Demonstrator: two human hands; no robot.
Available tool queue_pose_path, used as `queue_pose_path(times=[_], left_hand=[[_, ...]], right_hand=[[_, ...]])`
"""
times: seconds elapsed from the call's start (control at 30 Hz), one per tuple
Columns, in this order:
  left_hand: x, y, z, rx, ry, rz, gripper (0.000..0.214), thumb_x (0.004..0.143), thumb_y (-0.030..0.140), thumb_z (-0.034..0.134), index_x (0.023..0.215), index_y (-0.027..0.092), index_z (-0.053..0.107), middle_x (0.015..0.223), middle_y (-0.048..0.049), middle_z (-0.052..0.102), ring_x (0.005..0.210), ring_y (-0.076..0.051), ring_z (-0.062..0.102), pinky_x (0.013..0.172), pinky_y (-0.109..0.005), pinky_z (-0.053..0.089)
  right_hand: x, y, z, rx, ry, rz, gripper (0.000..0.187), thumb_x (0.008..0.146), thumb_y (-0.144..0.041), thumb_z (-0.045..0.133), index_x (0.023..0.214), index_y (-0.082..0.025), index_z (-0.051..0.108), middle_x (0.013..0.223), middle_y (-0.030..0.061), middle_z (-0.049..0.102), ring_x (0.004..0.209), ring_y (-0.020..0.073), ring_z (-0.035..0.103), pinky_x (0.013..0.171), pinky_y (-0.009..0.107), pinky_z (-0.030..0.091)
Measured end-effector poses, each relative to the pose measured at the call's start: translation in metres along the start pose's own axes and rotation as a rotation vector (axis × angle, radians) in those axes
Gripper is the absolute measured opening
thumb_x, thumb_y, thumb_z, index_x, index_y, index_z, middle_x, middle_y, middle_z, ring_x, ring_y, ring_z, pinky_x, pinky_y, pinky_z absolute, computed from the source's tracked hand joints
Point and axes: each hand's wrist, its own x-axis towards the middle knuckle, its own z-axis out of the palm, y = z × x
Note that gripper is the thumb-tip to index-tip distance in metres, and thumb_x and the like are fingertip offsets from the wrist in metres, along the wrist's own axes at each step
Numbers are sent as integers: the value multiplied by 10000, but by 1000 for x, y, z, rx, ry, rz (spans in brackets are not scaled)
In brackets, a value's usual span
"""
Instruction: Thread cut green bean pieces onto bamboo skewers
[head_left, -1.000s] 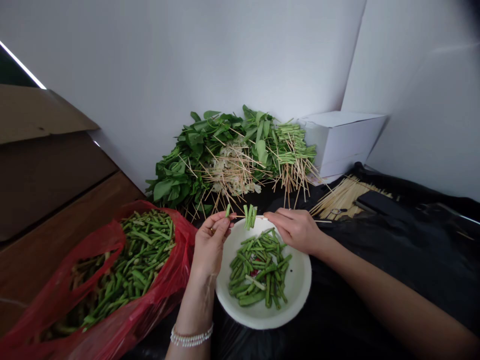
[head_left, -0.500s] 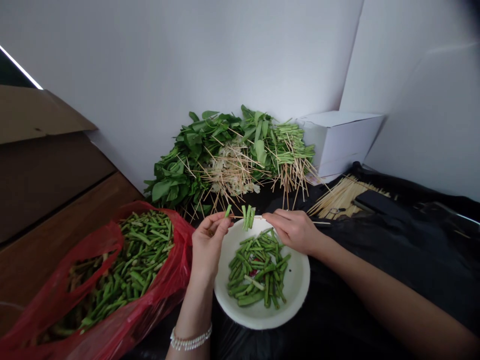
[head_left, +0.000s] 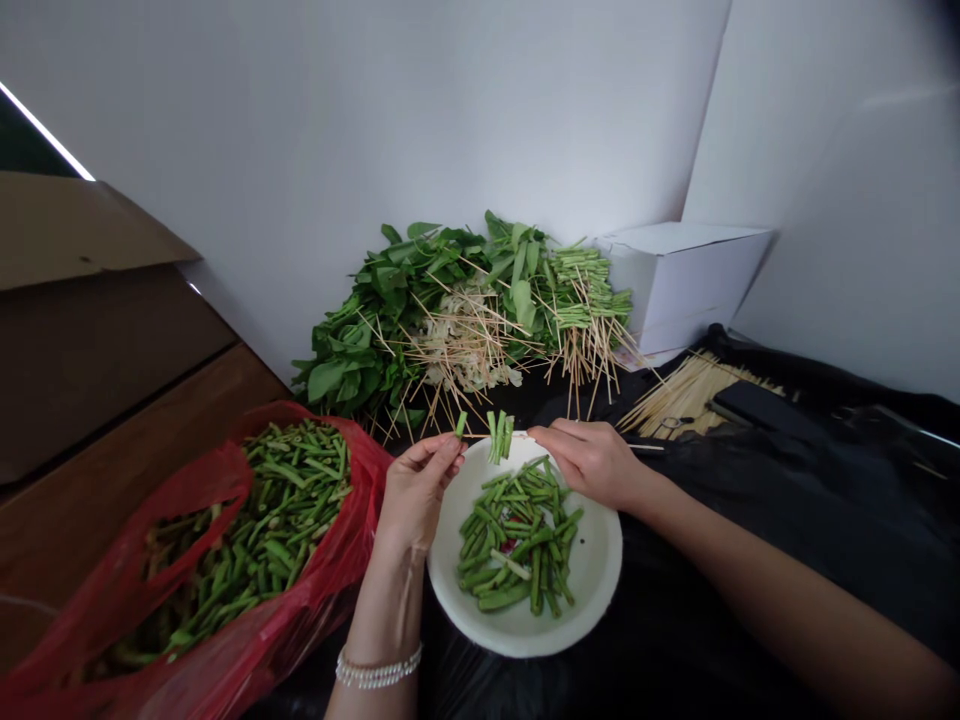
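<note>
Left hand [head_left: 417,497] has shifted slightly rightward, pinching one green bean piece [head_left: 461,424]; right hand [head_left: 590,463], well apart, grips a bamboo skewer [head_left: 480,435] bearing three more pieces [head_left: 499,437] above a white plate [head_left: 600,590].

We face two white walls [head_left: 375,120] meeting in a corner, with a white cardboard box [head_left: 682,285] set against them. Black plastic sheeting [head_left: 787,540] covers the surface on the right; on the left, a wooden surface [head_left: 142,430] lies beneath a brown cardboard flap [head_left: 75,225], and a thin strip of bright light [head_left: 45,130] shows above.
</note>
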Motion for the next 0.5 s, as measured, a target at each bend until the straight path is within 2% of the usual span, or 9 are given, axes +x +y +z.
queue_pose_path(times=[0.2, 0.3, 0.5], left_hand=[[-1, -2, 0, 42, -22, -32, 288, 519, 258, 901, 740, 140, 761, 662, -31, 726, 561, -70, 604, 592, -171, 492], [-3, -8, 2, 139, -83, -32, 274, 545, 263, 890, 750, 131, 766, 626, -28, 704, 549, -73, 581, 571, -177, 471], [-1, -11, 1, 294, -130, 73, 247, 654, 342, 822, 818, 163, 779, 681, -39, 717, 591, -109, 593, 579, -215, 460]], right_hand=[[0, 0, 1, 48, -34, -8, 304, 903, -87, 393, 1110, -119, 613, 820, 53, 629, 702, 136, 579, 633, 248, 478], [2, -4, 1, 54, -58, -17, 299, 907, -94, 390, 1098, -124, 619, 800, 46, 619, 686, 136, 571, 618, 249, 472], [3, -5, 0, 41, -41, -1, 309, 924, -105, 378, 1114, -130, 620, 816, 50, 635, 707, 133, 586, 636, 243, 479]])
